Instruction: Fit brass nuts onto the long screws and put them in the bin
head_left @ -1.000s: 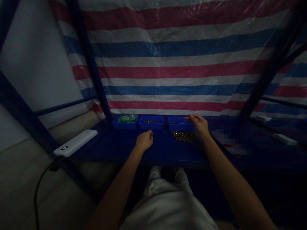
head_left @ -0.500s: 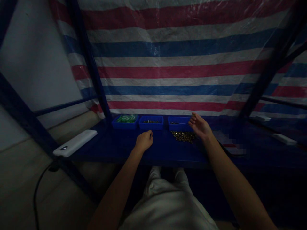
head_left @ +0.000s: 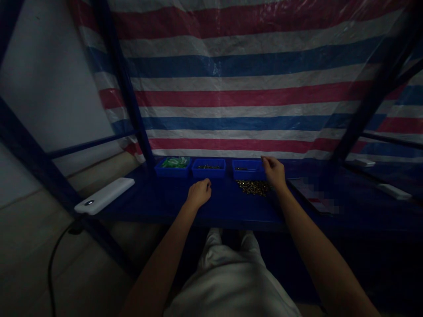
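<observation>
My left hand (head_left: 199, 193) rests with curled fingers on the blue tabletop, in front of the middle blue bin (head_left: 209, 172); whatever it may hold is hidden. Over the right end of the right blue bin (head_left: 247, 173) is my right hand (head_left: 275, 172), its thumb and fingertips pinched together. What sits in that pinch is too small and dark to name. Just in front of this bin lies a pile of small brass-coloured metal pieces (head_left: 254, 187). A few dark small parts lie inside the right bin, and metal parts in the middle one.
A left blue bin (head_left: 173, 173) holds green-and-clear packets (head_left: 175, 163). At the table's left edge lies a white oblong device (head_left: 105, 196). A tablet-like flat screen (head_left: 312, 196) lies right of the pile. Blue posts (head_left: 127, 88) and a striped sheet (head_left: 218, 99) bound the table.
My right hand has turned from palm partly showing to back of the hand up, fingers now pointing down over the bin. The left hand stays put.
</observation>
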`<action>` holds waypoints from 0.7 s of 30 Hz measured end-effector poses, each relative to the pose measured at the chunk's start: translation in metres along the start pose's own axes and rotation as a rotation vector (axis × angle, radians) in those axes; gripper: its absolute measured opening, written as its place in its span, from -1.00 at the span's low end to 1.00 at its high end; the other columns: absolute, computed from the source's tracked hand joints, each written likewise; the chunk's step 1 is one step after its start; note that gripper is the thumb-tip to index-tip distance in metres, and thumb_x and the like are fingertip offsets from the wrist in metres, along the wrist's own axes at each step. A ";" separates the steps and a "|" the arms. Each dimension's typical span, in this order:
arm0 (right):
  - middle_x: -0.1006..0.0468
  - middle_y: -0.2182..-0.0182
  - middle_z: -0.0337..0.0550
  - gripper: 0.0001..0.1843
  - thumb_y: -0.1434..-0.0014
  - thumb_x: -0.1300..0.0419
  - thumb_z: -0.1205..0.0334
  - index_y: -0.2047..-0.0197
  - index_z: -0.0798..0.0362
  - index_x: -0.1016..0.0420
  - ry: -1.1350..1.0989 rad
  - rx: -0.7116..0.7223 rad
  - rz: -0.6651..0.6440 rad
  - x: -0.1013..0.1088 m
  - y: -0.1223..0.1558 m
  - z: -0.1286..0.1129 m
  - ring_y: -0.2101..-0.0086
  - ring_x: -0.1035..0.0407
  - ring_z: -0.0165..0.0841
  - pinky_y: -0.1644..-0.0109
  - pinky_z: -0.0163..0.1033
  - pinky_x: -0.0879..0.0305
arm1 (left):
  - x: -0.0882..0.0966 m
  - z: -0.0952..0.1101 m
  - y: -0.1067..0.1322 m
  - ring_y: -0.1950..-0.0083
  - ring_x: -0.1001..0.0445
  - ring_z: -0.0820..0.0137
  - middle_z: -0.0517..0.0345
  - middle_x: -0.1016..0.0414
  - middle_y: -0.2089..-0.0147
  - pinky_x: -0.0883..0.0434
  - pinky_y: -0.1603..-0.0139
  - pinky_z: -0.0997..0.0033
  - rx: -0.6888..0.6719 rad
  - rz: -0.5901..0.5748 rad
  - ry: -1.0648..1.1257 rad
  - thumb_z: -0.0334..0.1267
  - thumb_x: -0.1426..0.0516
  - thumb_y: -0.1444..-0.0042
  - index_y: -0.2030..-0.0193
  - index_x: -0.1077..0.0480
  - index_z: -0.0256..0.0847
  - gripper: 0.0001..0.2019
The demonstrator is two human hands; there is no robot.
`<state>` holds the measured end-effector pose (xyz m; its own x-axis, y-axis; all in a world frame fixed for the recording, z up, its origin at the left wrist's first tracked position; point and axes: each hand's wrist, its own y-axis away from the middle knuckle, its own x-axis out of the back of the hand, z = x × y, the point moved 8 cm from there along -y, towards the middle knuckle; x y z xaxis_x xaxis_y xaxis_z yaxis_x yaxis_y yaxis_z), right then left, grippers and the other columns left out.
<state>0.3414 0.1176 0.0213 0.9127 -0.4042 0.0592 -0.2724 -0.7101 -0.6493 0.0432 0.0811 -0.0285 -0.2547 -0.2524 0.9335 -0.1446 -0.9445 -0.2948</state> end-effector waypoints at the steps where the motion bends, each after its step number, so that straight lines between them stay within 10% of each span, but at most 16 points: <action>1: -0.47 0.45 -0.15 -0.65 -0.07 -0.08 -0.01 0.21 0.06 -0.45 0.158 0.050 0.005 -0.002 0.001 0.000 0.41 -0.34 -0.33 0.23 -0.18 -0.28 | 0.000 0.000 0.000 0.19 -0.46 0.36 0.14 -0.50 0.20 -0.31 0.21 0.41 -0.003 0.000 0.001 -0.30 0.05 -0.09 0.16 -0.34 -0.09 -0.78; 5: -0.54 0.32 -0.03 -0.60 -0.10 -0.04 0.05 0.08 0.09 -0.42 0.564 0.167 -0.046 -0.009 0.007 -0.002 0.26 -0.38 -0.21 0.07 -0.04 -0.23 | 0.000 0.000 -0.001 0.20 -0.46 0.35 0.14 -0.50 0.20 -0.31 0.22 0.40 -0.008 0.007 -0.008 -0.30 0.05 -0.09 0.16 -0.34 -0.09 -0.77; 12: -0.53 0.23 -0.02 -0.65 -0.14 0.01 0.10 0.11 0.08 -0.42 0.524 0.248 0.013 0.013 0.016 -0.028 0.25 -0.40 -0.26 0.12 -0.13 -0.29 | -0.001 -0.001 -0.001 0.20 -0.47 0.34 0.14 -0.51 0.22 -0.31 0.24 0.42 -0.002 0.008 -0.014 -0.29 0.05 -0.09 0.17 -0.34 -0.10 -0.79; 21: -0.55 0.41 -0.10 -0.80 -0.05 -0.07 0.17 0.36 0.07 -0.47 0.718 -0.029 -0.344 0.041 0.039 0.005 0.38 -0.43 -0.30 0.28 -0.26 -0.29 | 0.000 0.000 -0.001 0.21 -0.46 0.36 0.14 -0.51 0.21 -0.31 0.23 0.42 0.003 -0.005 -0.009 -0.29 0.05 -0.09 0.16 -0.34 -0.09 -0.79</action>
<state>0.3694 0.0762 -0.0053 0.5306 -0.4249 0.7334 -0.0278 -0.8735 -0.4860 0.0433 0.0816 -0.0279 -0.2449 -0.2493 0.9369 -0.1433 -0.9464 -0.2893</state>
